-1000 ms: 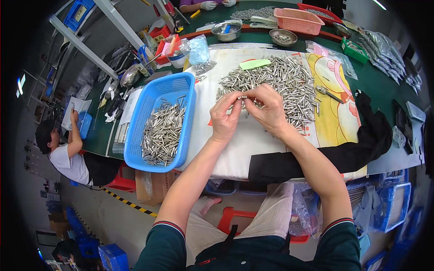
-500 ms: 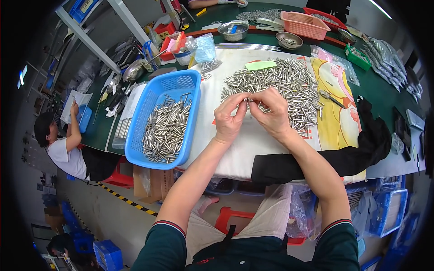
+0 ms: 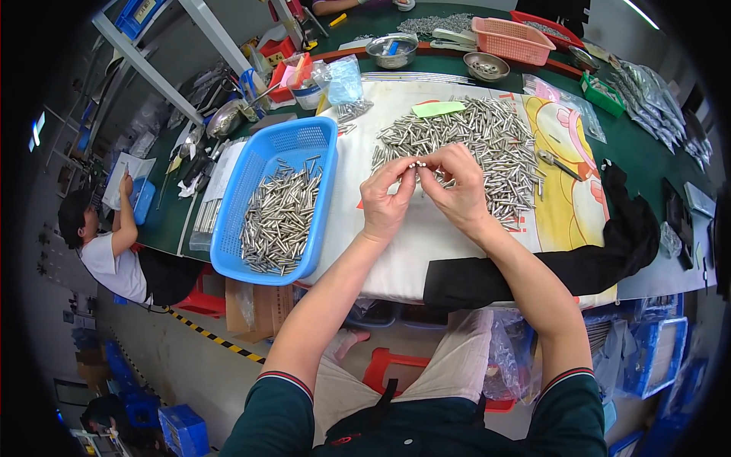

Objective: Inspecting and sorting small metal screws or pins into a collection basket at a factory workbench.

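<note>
Both hands pinch one metal pin [image 3: 416, 164] between them, left hand [image 3: 386, 202] and right hand [image 3: 455, 189]; its long axis lies crosswise, just near-side of the pin heap [image 3: 464, 145].

A small bundle of short silver metal pins [image 3: 416, 164] is pinched between the fingertips of the left hand [image 3: 386, 199] and right hand [image 3: 455, 185], lying roughly level, its round ends showing toward the camera. It is raised just above the white cloth [image 3: 396, 251], at the near edge of the loose heap of like pins [image 3: 487, 145]
</note>
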The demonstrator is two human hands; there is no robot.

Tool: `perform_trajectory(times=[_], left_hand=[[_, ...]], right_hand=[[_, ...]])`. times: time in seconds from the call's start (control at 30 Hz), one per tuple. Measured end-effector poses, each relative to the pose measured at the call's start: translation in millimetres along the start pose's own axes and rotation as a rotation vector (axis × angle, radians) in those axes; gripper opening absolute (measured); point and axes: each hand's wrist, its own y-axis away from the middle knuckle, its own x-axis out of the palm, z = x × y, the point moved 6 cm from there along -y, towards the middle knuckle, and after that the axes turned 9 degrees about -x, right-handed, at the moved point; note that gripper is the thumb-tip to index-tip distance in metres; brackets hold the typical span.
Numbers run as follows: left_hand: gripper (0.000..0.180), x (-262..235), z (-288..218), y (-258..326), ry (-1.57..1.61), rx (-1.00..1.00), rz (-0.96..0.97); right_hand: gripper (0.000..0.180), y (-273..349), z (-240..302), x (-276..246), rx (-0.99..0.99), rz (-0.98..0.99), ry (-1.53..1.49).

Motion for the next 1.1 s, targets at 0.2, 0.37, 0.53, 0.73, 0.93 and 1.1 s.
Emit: perform_trajectory(times=[0.2, 0.37, 0.53, 0.73, 0.93, 1.1], left_hand=[[0.017, 9.2, 17.5, 3.3, 0.33, -0.322, 0.126], [0.017, 12.5, 24.4, 4.0, 0.481, -0.513, 0.208], [0.019, 15.0, 24.2, 4.7, 0.506, -0.591, 0.269], [0.021, 16.6, 26.8, 6.1, 0.542, -0.66, 0.317], [0.023, 20.2, 27.7, 7.5, 0.597, -0.732, 0.411], [0.024, 23.5, 32.0, 12.7, 0.629, -0.848, 0.444]], right_hand=[[0.006, 11.1, -24.6, 6.9, 0.383, 0.071, -0.196], [0.014, 20.3, -37.9, 15.9, 0.654, 0.136, -0.362], [0.014, 21.2, -41.7, 15.1, 0.71, 0.215, -0.331], [0.015, 21.1, -44.1, 15.8, 0.703, 0.261, -0.253], [0.013, 17.7, -39.3, 14.5, 0.596, 0.229, -0.257], [0.012, 22.3, -44.3, 14.2, 0.662, 0.243, -0.263]])
